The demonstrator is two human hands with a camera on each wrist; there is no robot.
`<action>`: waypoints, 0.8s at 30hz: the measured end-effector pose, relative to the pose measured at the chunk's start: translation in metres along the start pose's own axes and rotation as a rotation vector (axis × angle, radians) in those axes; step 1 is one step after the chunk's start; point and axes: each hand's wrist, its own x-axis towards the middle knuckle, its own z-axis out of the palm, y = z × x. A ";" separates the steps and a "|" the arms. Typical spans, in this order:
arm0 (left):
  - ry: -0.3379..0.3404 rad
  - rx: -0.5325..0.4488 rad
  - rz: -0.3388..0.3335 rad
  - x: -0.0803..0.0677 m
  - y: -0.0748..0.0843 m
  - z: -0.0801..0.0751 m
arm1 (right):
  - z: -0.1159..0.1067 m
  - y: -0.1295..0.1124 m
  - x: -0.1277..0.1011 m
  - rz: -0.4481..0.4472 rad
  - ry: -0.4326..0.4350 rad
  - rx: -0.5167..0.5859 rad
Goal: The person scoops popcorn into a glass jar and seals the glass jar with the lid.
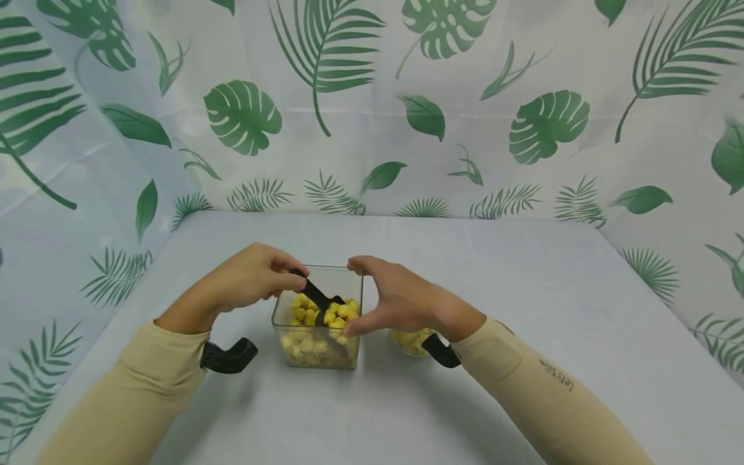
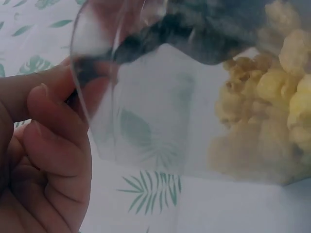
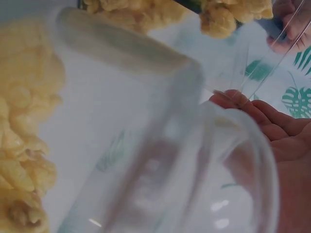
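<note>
we see our left hand (image 1: 247, 281) pinching the handle of a black scoop (image 1: 318, 297), thumb and fingers curled tight round its upper end, while the scoop's bowl lies sunk among yellow puffed snacks (image 1: 325, 313) inside a clear square container (image 1: 318, 320). the container stands on the pale table (image 1: 523, 310), roughly midway between its left and right edges and nearer the front edge than the back. our right hand (image 1: 401, 300) is spread round the container's right side, thumb against the near right corner and forefinger arched over the far rim; the fingers bracket the wall rather than close fully, and we cannot tell how firmly they press. just behind that hand, partly hidden by the wrist and its black strap, a second clear vessel (image 1: 409, 341) with more yellow snacks shows only as a sliver, so its shape is unclear from the head view. the left wrist view is mostly blur: curled fingers (image 2: 53, 145) at the left edge, the container's clear wall (image 2: 146, 121) and a dark smear at the top that is probably the scoop. the right wrist view is likewise soft, with a rounded clear rim (image 3: 233, 145) cutting across the palm (image 3: 286, 160) and snacks crowding the left edge. a leaf-printed curtain (image 1: 372, 103) hangs behind and beside the table.
</note>
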 end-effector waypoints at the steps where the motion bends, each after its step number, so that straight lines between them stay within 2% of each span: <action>1: 0.003 -0.011 -0.001 -0.001 -0.001 -0.001 | 0.000 0.000 0.000 0.001 0.001 0.002; 12: 0.087 -0.066 -0.020 -0.002 -0.017 -0.006 | 0.002 0.002 0.000 -0.011 0.021 -0.003; 17: 0.092 -0.132 -0.007 -0.003 -0.024 -0.006 | 0.002 0.001 0.000 -0.010 0.024 0.002; 24: 0.132 -0.252 0.034 -0.003 -0.040 -0.005 | 0.002 0.000 -0.001 -0.009 0.025 0.008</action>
